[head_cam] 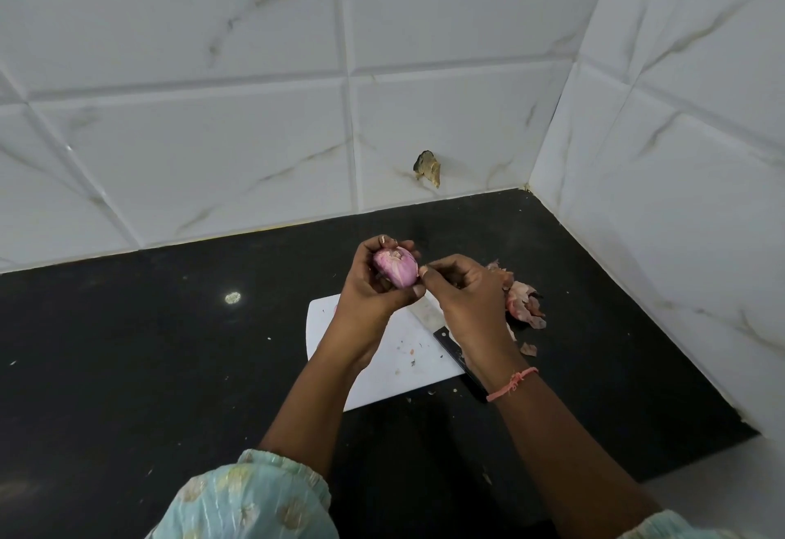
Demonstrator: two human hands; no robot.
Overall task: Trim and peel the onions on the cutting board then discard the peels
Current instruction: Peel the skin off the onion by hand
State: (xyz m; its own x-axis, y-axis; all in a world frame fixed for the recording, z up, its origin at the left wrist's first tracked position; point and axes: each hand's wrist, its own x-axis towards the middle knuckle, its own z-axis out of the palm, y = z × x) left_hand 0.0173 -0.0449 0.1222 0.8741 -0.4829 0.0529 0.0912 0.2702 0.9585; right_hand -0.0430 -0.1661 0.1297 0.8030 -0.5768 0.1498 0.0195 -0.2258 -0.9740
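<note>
Head view shows the left hand point(374, 283) curled around the red onion point(395, 267) above the white cutting board point(382, 351) on the desk point(170, 347), while the right hand point(463, 296) pinches a peel at the onion's right side.

Knife point(441, 328) lies on the cutting board point(395, 351), peels point(524, 305) to its right.

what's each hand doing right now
Left hand: holding the peeled onion.
Right hand: fingertips pinching at the onion's edge, likely a bit of peel.
</note>
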